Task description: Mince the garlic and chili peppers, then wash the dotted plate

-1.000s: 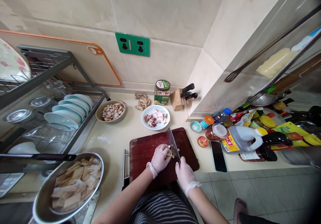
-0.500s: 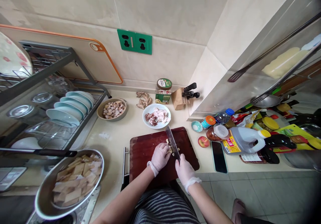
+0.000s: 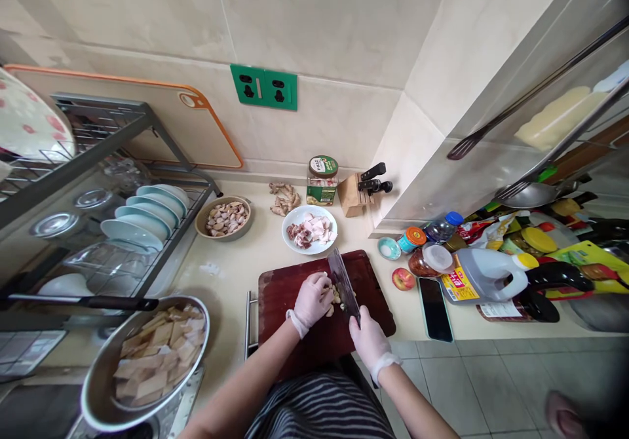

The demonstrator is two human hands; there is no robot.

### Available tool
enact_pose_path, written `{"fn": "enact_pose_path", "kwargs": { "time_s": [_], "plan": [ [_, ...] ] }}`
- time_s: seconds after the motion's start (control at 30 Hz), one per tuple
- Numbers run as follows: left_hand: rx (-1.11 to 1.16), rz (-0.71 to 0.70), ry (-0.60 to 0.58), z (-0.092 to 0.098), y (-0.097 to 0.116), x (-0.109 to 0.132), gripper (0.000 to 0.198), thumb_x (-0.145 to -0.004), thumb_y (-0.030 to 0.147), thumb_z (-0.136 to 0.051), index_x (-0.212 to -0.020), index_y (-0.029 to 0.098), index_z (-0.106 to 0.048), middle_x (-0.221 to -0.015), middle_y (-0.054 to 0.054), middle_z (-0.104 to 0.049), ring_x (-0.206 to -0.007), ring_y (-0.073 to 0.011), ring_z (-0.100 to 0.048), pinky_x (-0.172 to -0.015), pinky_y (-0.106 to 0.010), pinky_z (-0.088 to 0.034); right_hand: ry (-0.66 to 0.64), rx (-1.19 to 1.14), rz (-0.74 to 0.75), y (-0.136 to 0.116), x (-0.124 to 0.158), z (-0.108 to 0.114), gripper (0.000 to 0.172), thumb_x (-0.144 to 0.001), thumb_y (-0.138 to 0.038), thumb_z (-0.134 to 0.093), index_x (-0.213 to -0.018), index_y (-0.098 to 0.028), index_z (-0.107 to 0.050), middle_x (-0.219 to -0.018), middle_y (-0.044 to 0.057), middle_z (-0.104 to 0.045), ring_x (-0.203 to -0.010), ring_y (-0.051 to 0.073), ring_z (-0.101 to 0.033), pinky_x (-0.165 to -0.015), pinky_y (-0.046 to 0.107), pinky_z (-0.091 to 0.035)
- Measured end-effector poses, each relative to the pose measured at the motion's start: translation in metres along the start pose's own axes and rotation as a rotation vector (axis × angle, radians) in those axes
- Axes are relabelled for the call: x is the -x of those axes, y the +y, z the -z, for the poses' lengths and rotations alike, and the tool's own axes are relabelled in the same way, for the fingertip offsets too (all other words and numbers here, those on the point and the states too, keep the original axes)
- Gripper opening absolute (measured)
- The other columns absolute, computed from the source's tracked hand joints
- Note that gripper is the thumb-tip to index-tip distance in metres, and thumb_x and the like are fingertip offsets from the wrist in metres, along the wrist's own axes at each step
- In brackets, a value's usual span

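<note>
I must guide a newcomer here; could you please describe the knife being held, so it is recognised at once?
At the counter, find the dark red cutting board. Over its right half is the knife, its broad blade pointing away from the right grip. Only black handles show in the wooden block; this knife's blade is exposed.

- Single view, worn on the head, looking from above the near edge of the red board (image 3: 284, 295), forward and steeply down.
- Near the board, with the wearer's top (image 3: 319, 407) just this side of it.
- Wide: rack (image 3: 105, 147) left of the board, jug (image 3: 484, 272) right, wall (image 3: 334, 33) beyond.
</note>
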State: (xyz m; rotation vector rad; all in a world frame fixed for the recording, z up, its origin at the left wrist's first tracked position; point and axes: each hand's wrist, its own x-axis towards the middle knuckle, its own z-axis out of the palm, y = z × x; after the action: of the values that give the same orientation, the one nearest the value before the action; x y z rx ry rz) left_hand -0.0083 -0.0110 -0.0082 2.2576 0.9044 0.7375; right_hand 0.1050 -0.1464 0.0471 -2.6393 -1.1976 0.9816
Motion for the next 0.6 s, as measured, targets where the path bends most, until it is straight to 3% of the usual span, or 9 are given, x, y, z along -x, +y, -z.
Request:
{"fn": "enact_pose_path", "kwargs": {
  "time_s": [0.07, 0.2, 0.27, 0.37, 0.5, 0.6],
  "plan": [
    [-0.061, 0.012, 0.018, 0.003, -0.007, -0.013, 0.024, -0.074, 0.012, -0.056, -0.097, 0.018, -0.061, -0.109, -0.011, -0.061, -0.103, -0.0239, -0.056, -0.091, -0.040, -0.049, 0.009, -0.027, 0.008, 0.007, -0.002, -0.001, 0.038, -0.096, -0.030, -0.033, -0.128, -0.013, -0.045, -0.099, 0.013, -0.070, -0.090, 0.021, -0.067, -0.069, 0.026, -0.046],
    [-0.079, -0.060, -0.208, 0.006, -0.008, -0.022, 0.018, -0.077, 0.010, -0.051, -0.086, 0.018, -0.064, -0.084, -0.006, -0.067, -0.084, -0.0210, -0.060, -0.083, -0.037, -0.050, 0.028, -0.047, 0.026, 0.015, 0.003, 0.003, 0.042, -0.097, -0.032, -0.031, -0.131, -0.012, -0.043, -0.102, 0.013, -0.070, -0.095, 0.022, -0.066, -0.074, 0.026, -0.046],
    [-0.018, -0.074, -0.272, 0.007, -0.003, -0.013, 0.018, -0.078, 0.011, -0.052, -0.089, 0.019, -0.063, -0.085, -0.005, -0.067, -0.083, -0.0196, -0.060, -0.082, -0.034, -0.049, 0.038, -0.031, 0.056, 0.016, 0.008, 0.009, 0.041, -0.096, -0.031, -0.034, -0.131, -0.011, -0.045, -0.107, 0.014, -0.069, -0.101, 0.022, -0.064, -0.079, 0.027, -0.045],
    [0.030, -0.036, -0.249, 0.009, 0.005, 0.004, 0.016, -0.076, 0.014, -0.058, -0.091, 0.019, -0.061, -0.094, -0.006, -0.064, -0.088, -0.0194, -0.058, -0.083, -0.033, -0.048, 0.034, 0.009, 0.120, 0.015, 0.014, 0.022, 0.040, -0.095, -0.029, -0.036, -0.130, -0.011, -0.046, -0.111, 0.015, -0.067, -0.103, 0.023, -0.063, -0.082, 0.027, -0.044],
    [0.002, 0.017, -0.202, 0.007, 0.010, 0.013, 0.003, -0.078, 0.015, -0.058, -0.078, 0.018, -0.059, -0.088, -0.005, -0.061, -0.082, -0.0182, -0.056, -0.078, -0.031, -0.048, -0.011, 0.095, 0.203, 0.008, 0.015, 0.035, 0.027, -0.095, -0.027, -0.037, -0.114, -0.017, -0.053, -0.097, 0.010, -0.071, -0.088, 0.021, -0.067, -0.067, 0.026, -0.042],
    [0.002, 0.008, -0.195, 0.005, 0.010, 0.012, 0.009, -0.082, 0.018, -0.056, -0.073, 0.018, -0.058, -0.083, -0.005, -0.061, -0.081, -0.0182, -0.056, -0.078, -0.031, -0.047, -0.013, 0.182, 0.182, 0.000, 0.013, 0.031, 0.021, -0.093, -0.025, -0.040, -0.107, -0.018, -0.055, -0.089, 0.007, -0.071, -0.080, 0.020, -0.068, -0.060, 0.024, -0.040]
  ]
}}
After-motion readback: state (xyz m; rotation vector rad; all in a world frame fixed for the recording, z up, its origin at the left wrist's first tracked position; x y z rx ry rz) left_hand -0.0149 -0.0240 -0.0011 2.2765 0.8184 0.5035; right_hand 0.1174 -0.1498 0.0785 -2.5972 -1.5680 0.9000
